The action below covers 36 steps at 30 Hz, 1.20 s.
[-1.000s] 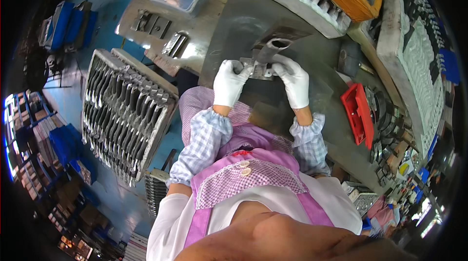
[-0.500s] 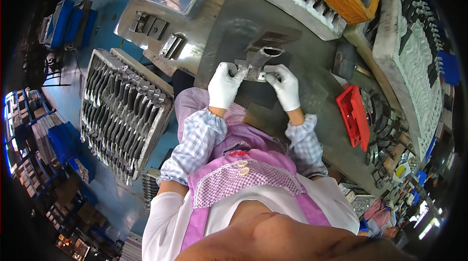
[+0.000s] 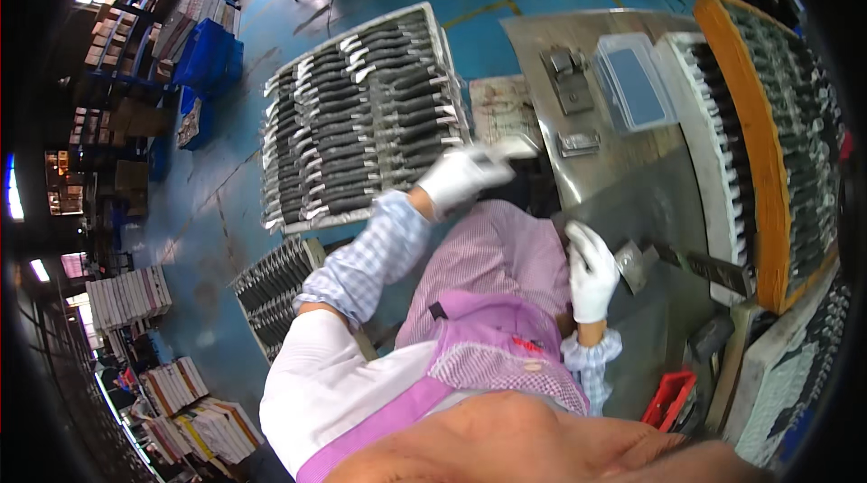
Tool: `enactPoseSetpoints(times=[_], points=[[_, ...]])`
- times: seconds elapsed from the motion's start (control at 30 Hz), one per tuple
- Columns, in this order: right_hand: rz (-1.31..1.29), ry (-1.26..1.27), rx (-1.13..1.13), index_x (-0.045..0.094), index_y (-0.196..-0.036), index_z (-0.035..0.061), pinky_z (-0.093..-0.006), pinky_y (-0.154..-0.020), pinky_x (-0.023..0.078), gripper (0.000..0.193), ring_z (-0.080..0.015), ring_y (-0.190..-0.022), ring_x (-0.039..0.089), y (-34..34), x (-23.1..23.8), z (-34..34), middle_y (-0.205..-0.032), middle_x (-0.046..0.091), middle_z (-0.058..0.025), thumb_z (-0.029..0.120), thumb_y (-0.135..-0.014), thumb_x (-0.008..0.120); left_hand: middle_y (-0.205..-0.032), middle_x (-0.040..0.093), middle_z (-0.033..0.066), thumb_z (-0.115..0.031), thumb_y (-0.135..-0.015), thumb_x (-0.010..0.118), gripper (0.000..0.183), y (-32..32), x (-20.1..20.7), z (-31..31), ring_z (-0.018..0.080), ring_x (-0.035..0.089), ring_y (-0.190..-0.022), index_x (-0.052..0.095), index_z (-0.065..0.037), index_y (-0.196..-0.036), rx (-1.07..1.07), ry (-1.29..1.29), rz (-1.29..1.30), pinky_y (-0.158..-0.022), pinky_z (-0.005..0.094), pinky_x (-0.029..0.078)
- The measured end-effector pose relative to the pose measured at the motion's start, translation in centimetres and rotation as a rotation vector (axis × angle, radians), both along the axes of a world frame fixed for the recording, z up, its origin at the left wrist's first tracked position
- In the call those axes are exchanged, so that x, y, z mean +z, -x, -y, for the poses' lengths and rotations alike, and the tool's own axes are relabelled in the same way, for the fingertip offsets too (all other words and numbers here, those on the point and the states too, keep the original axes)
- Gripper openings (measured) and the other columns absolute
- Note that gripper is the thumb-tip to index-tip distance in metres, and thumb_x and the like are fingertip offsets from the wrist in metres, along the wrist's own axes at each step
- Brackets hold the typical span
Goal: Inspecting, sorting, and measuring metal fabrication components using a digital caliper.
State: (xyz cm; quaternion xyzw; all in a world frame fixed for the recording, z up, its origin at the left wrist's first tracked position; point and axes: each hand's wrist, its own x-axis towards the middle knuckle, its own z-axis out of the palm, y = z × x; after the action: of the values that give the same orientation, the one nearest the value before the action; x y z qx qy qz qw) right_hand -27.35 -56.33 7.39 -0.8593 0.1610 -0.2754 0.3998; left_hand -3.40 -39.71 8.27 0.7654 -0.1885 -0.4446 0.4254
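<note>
My left hand (image 3: 465, 178), in a white glove, is closed round a pale, smooth metal part (image 3: 517, 147). The part is smeared by motion, and its far end points right, toward the table. That hand is at the near right corner of a tray (image 3: 436, 41) of dark handle-like parts with bright metal ends. Over the table's edge, my right hand (image 3: 591, 274), also gloved, has its fingers stretched and slightly bent, with nothing seen in them. Just right of it are a small metal block (image 3: 632, 264) and a dark flat plate (image 3: 704, 266).
On the metal table (image 3: 533, 41) lie a clear plastic box (image 3: 637, 81), a metal fixture (image 3: 567, 81) and a small clamp-like piece (image 3: 578, 143). An orange-edged tray (image 3: 745, 153) and a white tray (image 3: 704, 158) stand along the right. A red bin (image 3: 668, 400) sits lower right.
My body and view have turned left. My left hand has left the block and swung toward the tray with the metal part; my right hand has let go and stays by the table.
</note>
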Motion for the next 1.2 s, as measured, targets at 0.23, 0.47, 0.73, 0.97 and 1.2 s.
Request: enactPoseSetpoints(times=[0.23,0.47,0.73,0.97,1.2], points=[[-0.208,-0.056,-0.178,0.075,-0.104,0.0075,-0.0348,-0.081,0.055,0.024,-0.0294,-0.091,0.070,4.0,-2.1,0.5,-0.101,0.072,-0.0112,-0.001,-0.086,0.061,-0.097,0.069,0.0075,-0.035,-0.104,0.052,0.045,-10.3,-0.3,-3.0,0.0147,0.059,-0.079,0.062,0.001,-0.130,0.136,0.335,0.341,-0.072,0.0288,0.047],[-0.311,-0.008,-0.670,0.075,-0.102,0.0084,-0.0347,-0.080,0.056,0.018,-0.0266,-0.091,0.071,19.7,-3.1,-1.7,-0.099,0.074,-0.0099,0.006,-0.089,0.064,-0.068,0.056,0.0005,-0.031,-0.101,0.062,0.029,4.8,-0.4,1.1,0.0064,0.050,-0.052,0.059,-0.004,-0.092,-0.112,0.416,-0.338,-0.048,0.0206,0.039],[-0.832,0.290,-1.329,0.067,-0.124,0.0093,-0.0445,-0.094,0.051,0.039,-0.0360,-0.107,0.065,41.6,-4.3,4.1,-0.116,0.069,-0.0164,0.012,-0.085,0.067,-0.068,0.060,0.0024,-0.028,-0.100,0.063,0.024,13.3,-0.1,4.5,0.0097,0.055,-0.053,0.062,-0.004,-0.099,-0.168,0.394,-0.365,-0.050,0.0234,0.043],[-1.018,0.233,-1.165,0.050,-0.144,0.0117,-0.0469,-0.098,0.050,0.073,-0.0392,-0.114,0.060,44.9,-5.3,7.3,-0.135,0.058,-0.0181,0.011,-0.076,0.076,-0.072,0.067,0.0030,-0.021,-0.097,0.069,0.018,18.0,1.3,6.4,0.0083,0.060,-0.057,0.067,-0.003,-0.099,-0.272,0.236,-0.316,-0.054,0.0228,0.048],[-1.009,0.003,-1.191,0.065,-0.119,0.0090,-0.0441,-0.094,0.052,0.052,-0.0344,-0.109,0.064,45.7,-3.6,7.4,-0.119,0.067,-0.0157,0.022,-0.071,0.082,-0.074,0.067,0.0036,-0.021,-0.096,0.069,0.019,20.7,0.1,7.1,0.0083,0.060,-0.058,0.068,-0.002,-0.099,-0.301,0.171,-0.356,-0.054,0.0228,0.047]])
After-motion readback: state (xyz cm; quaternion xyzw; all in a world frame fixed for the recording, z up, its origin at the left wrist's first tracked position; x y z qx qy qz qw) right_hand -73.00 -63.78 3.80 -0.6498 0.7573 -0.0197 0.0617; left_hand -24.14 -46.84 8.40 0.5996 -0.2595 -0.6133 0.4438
